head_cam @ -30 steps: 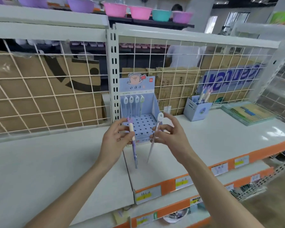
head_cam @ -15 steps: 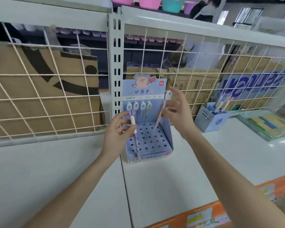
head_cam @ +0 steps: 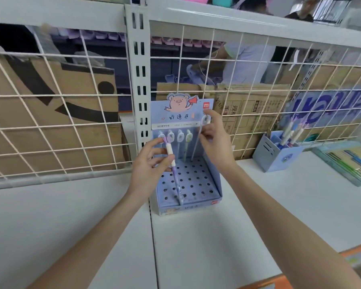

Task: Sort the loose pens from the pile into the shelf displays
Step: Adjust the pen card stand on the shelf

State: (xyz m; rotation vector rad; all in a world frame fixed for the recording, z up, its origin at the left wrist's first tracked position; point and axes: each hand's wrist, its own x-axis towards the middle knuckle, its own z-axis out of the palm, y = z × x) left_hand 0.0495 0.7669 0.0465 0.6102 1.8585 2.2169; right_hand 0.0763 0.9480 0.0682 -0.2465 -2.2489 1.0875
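- Fingers (head_cam: 206, 136) of the right hand (head_cam: 216, 142) pinched a pale pen (head_cam: 197, 140) near its oval white top, thumb and fingertips curled round the barrel.
- That pen stood tilted, its tip down at the back row of holes in the blue display box (head_cam: 189, 180), just right of the pens already standing there.
- Fingers (head_cam: 154, 142) of the left hand (head_cam: 149, 165) pinched a purple pen (head_cam: 174, 170) at its white grip section, the thumb pressed to the barrel from the near side.
- The purple pen hung nearly upright in front of the box's left half, with its lower end down by the front edge of the holed panel; whether it touched the panel could not be told.
- Four pens with oval tops (head_cam: 179, 136) stood in a row at the back of the box, under its pig-printed header card (head_cam: 180, 109).
- The box sat on a white shelf (head_cam: 258, 205), against a white wire grid (head_cam: 61, 122).
- Further right on the shelf stood a smaller blue holder (head_cam: 273, 155) with several pens in it, and beyond it a flat tray of pens (head_cam: 350, 163).
- Cardboard boxes (head_cam: 40, 101) showed behind the grid.
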